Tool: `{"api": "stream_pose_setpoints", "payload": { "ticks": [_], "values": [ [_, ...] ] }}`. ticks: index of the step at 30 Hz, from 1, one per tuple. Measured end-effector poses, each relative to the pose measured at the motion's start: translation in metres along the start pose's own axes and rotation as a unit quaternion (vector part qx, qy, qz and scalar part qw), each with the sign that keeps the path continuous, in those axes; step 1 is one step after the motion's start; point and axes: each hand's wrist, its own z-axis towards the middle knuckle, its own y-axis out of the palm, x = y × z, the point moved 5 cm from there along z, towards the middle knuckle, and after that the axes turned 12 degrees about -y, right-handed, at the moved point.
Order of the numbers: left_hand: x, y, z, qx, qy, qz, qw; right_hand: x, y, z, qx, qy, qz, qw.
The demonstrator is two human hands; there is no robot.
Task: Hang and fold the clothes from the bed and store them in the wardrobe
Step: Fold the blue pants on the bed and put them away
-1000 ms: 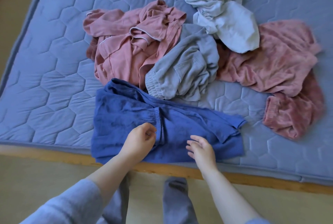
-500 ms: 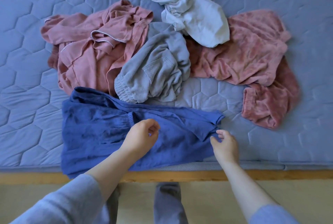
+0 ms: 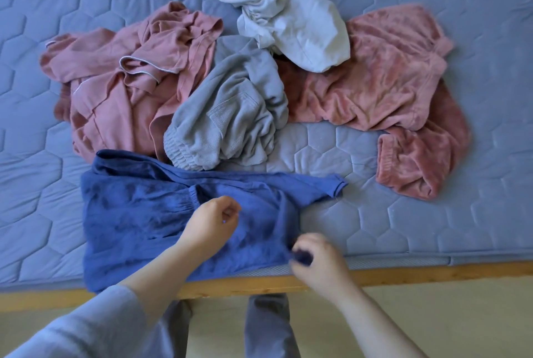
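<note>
Both hands sit on the blue garment, its long axis left-right: right hand pinches its right end, left hand curled, grip unclear.

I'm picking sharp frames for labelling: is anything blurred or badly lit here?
Head view: the right hand is smeared by motion where it pinches the blue garment; the left hand is crisper, and the grey garment is fairly sharp. Head view lighting: soft and even, no glare or hard shadows.

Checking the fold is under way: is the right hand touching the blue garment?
Touching. The head view shows the right hand pinching a bunch of the blue garment at its near right corner.
</note>
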Motion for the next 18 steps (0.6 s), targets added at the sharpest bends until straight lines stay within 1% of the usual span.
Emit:
{"api": "stream_pose_setpoints", "payload": {
  "ticks": [1, 2, 3, 5, 7, 9, 11, 13, 16, 18],
  "values": [
    [-0.001, -0.004, 0.002, 0.004, -0.001, 0.007, 1.000, -0.001, 0.009, -0.007, -0.039, -0.018, -0.005, 0.999],
    [-0.002, -0.007, 0.004, 0.008, -0.003, 0.014, 1.000, 0.004, 0.014, -0.013, -0.052, -0.001, 0.000, 0.999],
    [-0.002, -0.009, 0.006, 0.012, -0.005, 0.018, 1.000, 0.011, 0.014, -0.017, -0.036, 0.033, 0.024, 0.999],
    [-0.001, -0.012, 0.010, 0.016, -0.009, 0.022, 1.000, 0.024, 0.002, -0.016, 0.050, 0.099, 0.055, 0.992],
    [0.003, -0.012, 0.013, 0.018, -0.004, 0.023, 1.000, 0.033, -0.019, -0.005, 0.130, 0.115, 0.003, 0.985],
    [0.009, -0.010, 0.017, 0.023, 0.009, 0.033, 0.999, 0.042, -0.038, 0.008, 0.173, 0.135, -0.035, 0.975],
    [0.015, -0.008, 0.023, 0.033, 0.018, 0.049, 0.998, 0.052, -0.053, 0.023, 0.179, 0.151, -0.049, 0.971],
    [0.023, -0.005, 0.030, 0.042, 0.034, 0.061, 0.997, 0.061, -0.064, 0.037, 0.161, 0.156, -0.061, 0.973],
    [0.040, 0.001, 0.041, 0.055, 0.067, 0.091, 0.992, 0.072, -0.071, 0.054, 0.128, 0.144, -0.067, 0.979],
    [0.052, 0.007, 0.048, 0.059, 0.087, 0.117, 0.988, 0.079, -0.074, 0.062, 0.130, 0.130, -0.055, 0.981]
  ]
}}
